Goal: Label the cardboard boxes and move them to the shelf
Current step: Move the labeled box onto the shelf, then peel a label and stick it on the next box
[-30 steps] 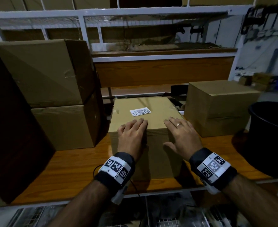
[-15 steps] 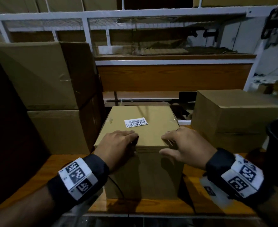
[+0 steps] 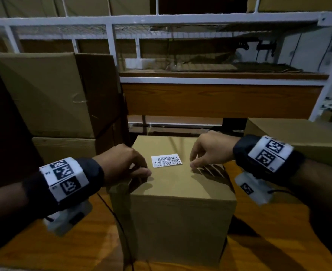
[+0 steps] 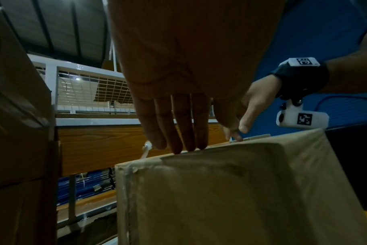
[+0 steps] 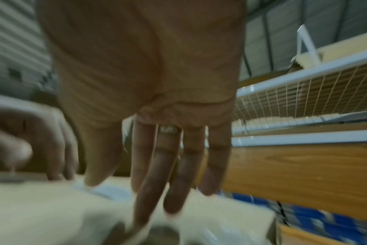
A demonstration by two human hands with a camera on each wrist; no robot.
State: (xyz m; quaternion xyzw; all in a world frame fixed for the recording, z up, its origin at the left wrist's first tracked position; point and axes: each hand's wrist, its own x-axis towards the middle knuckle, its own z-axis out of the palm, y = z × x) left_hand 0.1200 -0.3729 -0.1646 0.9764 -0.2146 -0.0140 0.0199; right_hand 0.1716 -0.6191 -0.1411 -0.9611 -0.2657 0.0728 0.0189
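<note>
A plain cardboard box [image 3: 177,218] stands on the wooden table in front of me, with a white barcode label [image 3: 166,160] stuck flat on its top. My left hand [image 3: 139,171] is at the top's left edge, left of the label; its straight fingers [image 4: 178,132] point down and touch that edge of the box [image 4: 230,199]. My right hand [image 3: 195,161] is over the right part of the top, right of the label, its fingers spread and relaxed. The right wrist view is blurred; its fingers [image 5: 168,174] hang straight over the box [image 5: 52,207]. Neither hand holds anything.
Two big cardboard boxes [image 3: 49,90] are stacked close on the left. Another box [image 3: 308,137] sits on the right. Behind stands a white metal rack with a wood-faced shelf [image 3: 220,98]. A thin black cable [image 3: 120,227] runs down the table [image 3: 63,247] beside the box.
Both hands moved from the near edge of the box top outwards, to either side of the label. My view has dropped lower and closer to the box.
</note>
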